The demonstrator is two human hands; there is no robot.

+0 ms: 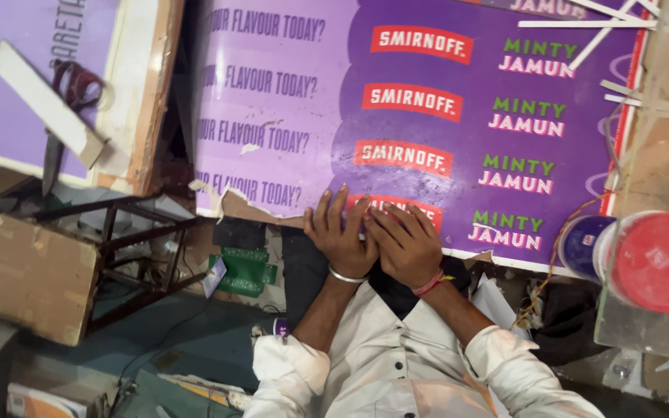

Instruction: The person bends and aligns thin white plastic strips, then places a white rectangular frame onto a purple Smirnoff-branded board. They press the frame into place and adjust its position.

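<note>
Both hands flat on purple printed banner sheet near its lower edge: left hand fingers spread, right hand overlapping it, gripping nothing. Pressing-down step; next needs even pressure along that edge

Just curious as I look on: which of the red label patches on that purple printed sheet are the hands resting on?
The lowest red patch, nearest the sheet's bottom edge: both the left hand and right hand cover its left part. The three patches above lie uncovered.
</note>
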